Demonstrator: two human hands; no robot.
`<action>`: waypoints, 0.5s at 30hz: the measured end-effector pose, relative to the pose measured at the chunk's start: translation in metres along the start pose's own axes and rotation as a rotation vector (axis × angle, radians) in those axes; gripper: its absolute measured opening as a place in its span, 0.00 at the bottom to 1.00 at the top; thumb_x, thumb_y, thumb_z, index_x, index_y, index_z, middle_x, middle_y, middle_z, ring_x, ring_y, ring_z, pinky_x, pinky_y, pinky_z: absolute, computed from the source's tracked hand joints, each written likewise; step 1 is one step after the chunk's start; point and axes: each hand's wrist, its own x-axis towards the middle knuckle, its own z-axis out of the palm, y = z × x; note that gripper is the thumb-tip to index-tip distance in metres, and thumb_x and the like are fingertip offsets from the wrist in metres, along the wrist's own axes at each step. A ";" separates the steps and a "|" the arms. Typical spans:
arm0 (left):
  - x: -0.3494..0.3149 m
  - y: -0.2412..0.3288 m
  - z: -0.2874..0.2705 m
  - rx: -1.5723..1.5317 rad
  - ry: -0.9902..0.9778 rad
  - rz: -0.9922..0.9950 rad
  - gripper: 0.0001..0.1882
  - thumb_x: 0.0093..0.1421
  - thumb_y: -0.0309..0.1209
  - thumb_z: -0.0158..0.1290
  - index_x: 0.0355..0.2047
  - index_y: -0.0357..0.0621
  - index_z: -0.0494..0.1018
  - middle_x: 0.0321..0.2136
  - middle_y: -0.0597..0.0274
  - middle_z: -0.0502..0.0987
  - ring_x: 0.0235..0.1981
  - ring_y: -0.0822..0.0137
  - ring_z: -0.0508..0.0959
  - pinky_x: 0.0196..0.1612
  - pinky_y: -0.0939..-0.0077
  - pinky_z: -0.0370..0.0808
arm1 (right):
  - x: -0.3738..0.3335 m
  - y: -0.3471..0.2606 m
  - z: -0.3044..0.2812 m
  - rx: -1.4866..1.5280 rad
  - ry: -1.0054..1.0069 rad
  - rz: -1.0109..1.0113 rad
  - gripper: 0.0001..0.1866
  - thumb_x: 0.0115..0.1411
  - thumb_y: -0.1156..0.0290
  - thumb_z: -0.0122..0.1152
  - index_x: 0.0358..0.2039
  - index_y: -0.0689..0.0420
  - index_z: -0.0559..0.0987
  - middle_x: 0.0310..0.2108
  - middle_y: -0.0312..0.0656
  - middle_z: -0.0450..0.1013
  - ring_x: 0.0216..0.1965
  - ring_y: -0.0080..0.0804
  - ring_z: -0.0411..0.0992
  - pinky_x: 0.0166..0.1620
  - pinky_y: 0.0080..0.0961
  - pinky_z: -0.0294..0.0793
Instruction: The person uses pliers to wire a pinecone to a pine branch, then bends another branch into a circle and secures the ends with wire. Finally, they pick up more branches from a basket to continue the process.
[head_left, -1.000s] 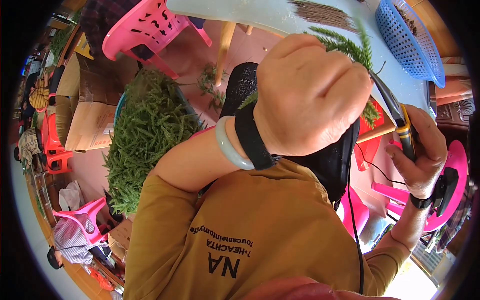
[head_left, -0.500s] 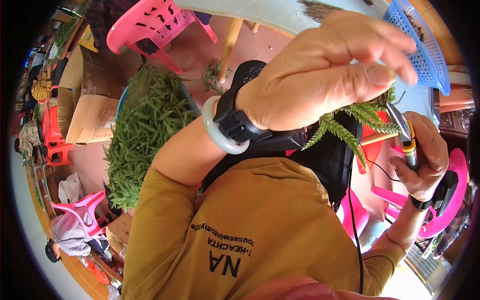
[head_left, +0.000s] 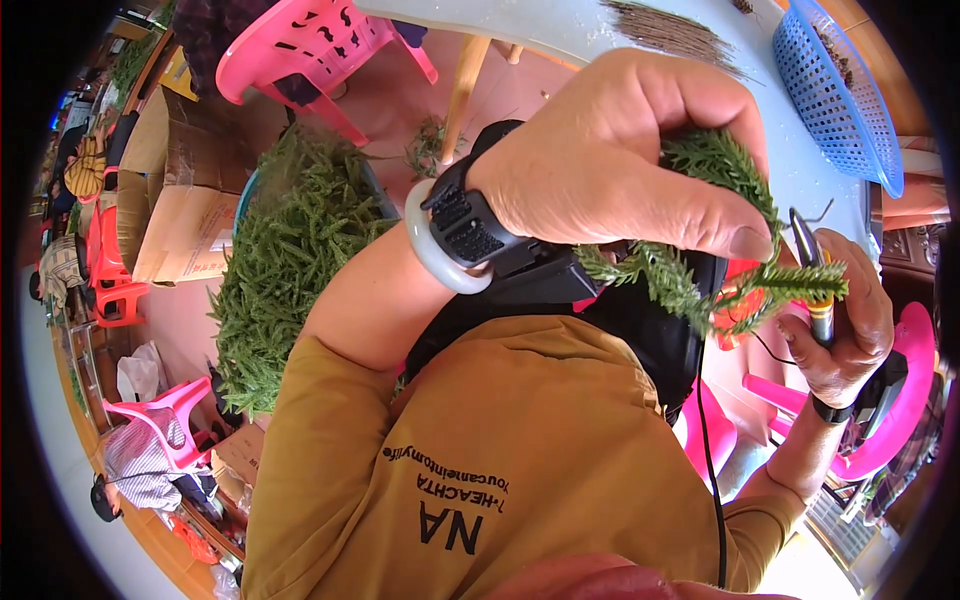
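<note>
My left hand (head_left: 630, 165) is closed around a green artificial pine sprig (head_left: 675, 285), its thumb and fingers pinching it above my lap. Several needled tips of the sprig hang below the thumb and stick out to the right. My right hand (head_left: 855, 315) grips a pair of pliers (head_left: 821, 318) with yellow and dark handles, the metal jaws pointing up. A thin dark bent wire (head_left: 822, 214) shows beside the jaws; whether they hold it I cannot tell. The sprig partly covers the pliers.
A large heap of green pine sprigs (head_left: 290, 280) fills a tub at my left, near a cardboard box (head_left: 185, 230). On the pale table (head_left: 560, 30) ahead lie brown sticks (head_left: 675, 35) and a blue basket (head_left: 840, 100). A pink chair (head_left: 300, 50) stands beyond.
My left hand has turned and drawn down, and its fingers now curl over the sprig, which has swung round and shows more fully. The right hand with the pliers has barely moved.
</note>
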 end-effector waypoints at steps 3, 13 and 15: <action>0.005 0.001 0.002 0.228 0.067 0.164 0.08 0.47 0.28 0.61 0.24 0.41 0.72 0.19 0.69 0.71 0.22 0.76 0.70 0.24 0.82 0.65 | -0.006 -0.003 0.004 0.042 0.036 0.083 0.33 0.35 0.81 0.68 0.47 0.69 0.72 0.42 0.51 0.71 0.42 0.36 0.71 0.48 0.27 0.68; 0.002 -0.010 0.025 1.177 0.339 0.863 0.10 0.30 0.27 0.55 0.17 0.46 0.68 0.15 0.67 0.63 0.14 0.67 0.63 0.17 0.73 0.59 | -0.018 -0.020 0.018 0.352 0.168 0.471 0.31 0.39 0.83 0.68 0.48 0.69 0.71 0.43 0.43 0.71 0.44 0.26 0.69 0.48 0.22 0.67; 0.002 -0.011 0.026 1.262 0.387 0.947 0.10 0.29 0.29 0.54 0.16 0.46 0.67 0.15 0.67 0.63 0.14 0.69 0.63 0.16 0.74 0.58 | -0.021 -0.019 0.017 0.470 0.149 0.524 0.31 0.38 0.82 0.69 0.48 0.69 0.71 0.43 0.43 0.71 0.44 0.25 0.69 0.48 0.22 0.67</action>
